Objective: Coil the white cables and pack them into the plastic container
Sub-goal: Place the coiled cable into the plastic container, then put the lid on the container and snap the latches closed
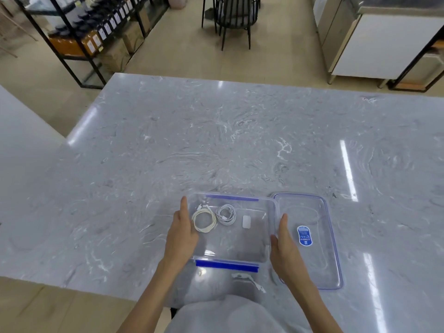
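Observation:
A clear plastic container [254, 257] with blue clips stands on the marble table near its front edge. Inside, at the left, lie a cream coiled cable [204, 221] and beside it a white coiled cable [226, 214]; a small white charger block [246, 221] rests near the middle. My left hand [181, 233] lies flat against the container's left wall, fingers straight. My right hand [286, 246] presses flat against its right wall. Neither hand holds a cable.
The clear lid [319, 255] with a blue rim and blue sticker lies upside-down just right of the container. A small white scrap or cable end [249, 281] lies in front of the container. The grey marble table [216, 140] stretches far ahead; shelves and a chair stand beyond.

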### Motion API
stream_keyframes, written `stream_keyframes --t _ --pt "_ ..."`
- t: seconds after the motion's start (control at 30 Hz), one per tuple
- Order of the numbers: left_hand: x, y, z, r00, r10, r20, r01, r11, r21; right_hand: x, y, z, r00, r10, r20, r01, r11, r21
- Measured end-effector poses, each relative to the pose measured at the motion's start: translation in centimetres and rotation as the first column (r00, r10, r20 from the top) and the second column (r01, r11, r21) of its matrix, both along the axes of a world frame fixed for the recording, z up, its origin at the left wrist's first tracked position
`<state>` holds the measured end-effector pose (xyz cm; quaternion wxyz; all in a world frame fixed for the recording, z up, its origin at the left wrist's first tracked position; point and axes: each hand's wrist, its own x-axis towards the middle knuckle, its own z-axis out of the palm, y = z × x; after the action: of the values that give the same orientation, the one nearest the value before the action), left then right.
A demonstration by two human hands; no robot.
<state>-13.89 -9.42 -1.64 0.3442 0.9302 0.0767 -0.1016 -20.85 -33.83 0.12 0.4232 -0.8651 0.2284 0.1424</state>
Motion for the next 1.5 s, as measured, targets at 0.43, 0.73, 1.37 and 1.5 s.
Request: stream_keyframes --t 0.43,0.73,1.37,1.5 --pt "8.2 -19.2 4.1 0.773 -0.621 0.132 0.557 0.763 0.328 -4.7 -7.0 1.2 0.854 -0.521 0.005 0.499 0.815 -0.293" --pt "9.8 -25.6 -0.4 0.655 -0.702 -0.279 0.735 0.506 0.452 -9.7 -6.7 -0.1 0.825 -0.524 -0.212 0.522 0.850 -0.072" --pt "10.5 -26.8 6.2 0.762 -0.615 0.201 0.609 0.787 0.098 -8.2 -10.2 1.0 0.450 -0.891 -0.059 0.781 0.361 0.510" --pt "10.6 -18.6 8.6 0.903 -0.405 0.142 0.427 0.879 -0.213 -4.4 -12.0 2.0 0.508 -0.861 0.023 0.675 0.415 0.610"
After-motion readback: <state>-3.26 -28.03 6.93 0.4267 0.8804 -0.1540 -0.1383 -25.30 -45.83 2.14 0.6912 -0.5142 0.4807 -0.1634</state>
